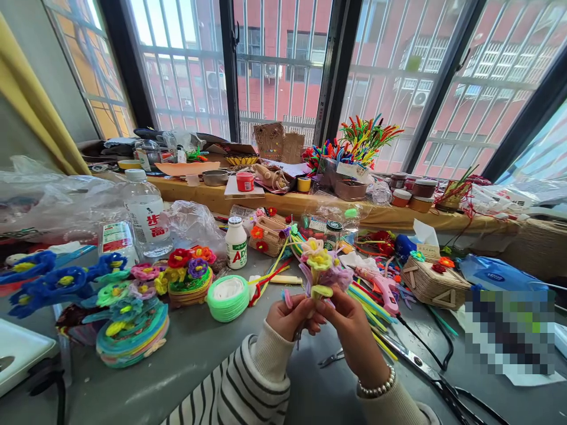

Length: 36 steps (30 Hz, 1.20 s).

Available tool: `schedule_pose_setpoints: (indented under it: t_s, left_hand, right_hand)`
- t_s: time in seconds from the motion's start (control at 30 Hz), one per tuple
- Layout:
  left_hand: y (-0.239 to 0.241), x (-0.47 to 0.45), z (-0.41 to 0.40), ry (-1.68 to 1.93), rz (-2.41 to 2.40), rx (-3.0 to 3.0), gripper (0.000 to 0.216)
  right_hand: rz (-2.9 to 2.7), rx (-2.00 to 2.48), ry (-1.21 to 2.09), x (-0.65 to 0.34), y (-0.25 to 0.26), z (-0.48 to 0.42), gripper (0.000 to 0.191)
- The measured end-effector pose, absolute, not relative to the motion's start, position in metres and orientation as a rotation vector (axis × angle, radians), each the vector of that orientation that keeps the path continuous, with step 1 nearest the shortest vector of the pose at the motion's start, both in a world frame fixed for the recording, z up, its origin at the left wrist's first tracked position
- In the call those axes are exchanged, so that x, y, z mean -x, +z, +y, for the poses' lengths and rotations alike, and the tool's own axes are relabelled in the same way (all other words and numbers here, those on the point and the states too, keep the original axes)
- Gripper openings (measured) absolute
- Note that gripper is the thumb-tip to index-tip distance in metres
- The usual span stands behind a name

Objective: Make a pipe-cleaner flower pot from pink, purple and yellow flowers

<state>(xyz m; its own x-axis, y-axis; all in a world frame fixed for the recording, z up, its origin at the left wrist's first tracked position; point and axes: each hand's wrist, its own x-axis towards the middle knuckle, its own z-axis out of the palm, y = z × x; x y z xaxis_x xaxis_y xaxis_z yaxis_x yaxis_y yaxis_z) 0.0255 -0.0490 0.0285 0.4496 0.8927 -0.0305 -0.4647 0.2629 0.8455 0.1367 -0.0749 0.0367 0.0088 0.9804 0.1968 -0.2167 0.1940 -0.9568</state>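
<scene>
over the broad, matte grey tabletop (146,389), i see both hands closed in a pinch, thumbs nearly meeting: the left hand (290,317) on the stems of a bouquet of lilac and pale-yellow fuzzy-wire flowers (318,258), the right hand (353,323) at its base, by a small yellow-green fuzzy-wire loop (322,291). i judge the step as fitting that loop in; next calls for a firm left pinch, light right adjustment.

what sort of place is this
Probably a craft workspace beside windows, judging by the fuzzy flowers in hand, the pink glue gun and the large scissors.
</scene>
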Motion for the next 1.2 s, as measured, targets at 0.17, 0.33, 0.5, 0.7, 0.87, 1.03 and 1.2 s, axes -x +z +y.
schedule_pose_setpoints:
  t_s: [0.17,0.33,0.5,0.7,0.87,1.03,1.2]
  left_hand:
    - [0.029,-0.026,-0.048,1.01,0.604,-0.817,0.033]
    - [0.031,-0.027,-0.048,0.991,0.581,-0.788,0.033]
    - [0.03,-0.026,-0.048,0.961,0.567,-0.778,0.03]
    - [0.022,-0.027,-0.042,0.943,0.567,-0.736,0.034]
    - [0.026,-0.028,-0.045,0.973,0.581,-0.757,0.03]
    - [0.026,-0.031,-0.05,1.045,0.628,-0.847,0.03]
    - [0.02,-0.033,-0.05,1.054,0.642,-0.932,0.032]
  right_hand:
    - [-1.29,0.996,1.009,-0.141,0.039,-0.073,0.015]
    - [-1.44,1.068,0.848,-0.145,0.042,-0.075,0.016]
    - [-1.517,1.116,0.723,-0.146,0.043,-0.077,0.015]
    - [-1.561,1.139,0.607,-0.144,0.043,-0.078,0.016]
    - [-1.566,1.118,0.649,-0.146,0.043,-0.076,0.018]
    - [-1.447,1.095,0.809,-0.146,0.038,-0.073,0.017]
    - [-1.402,1.213,0.699,-0.146,0.036,-0.073,0.018]
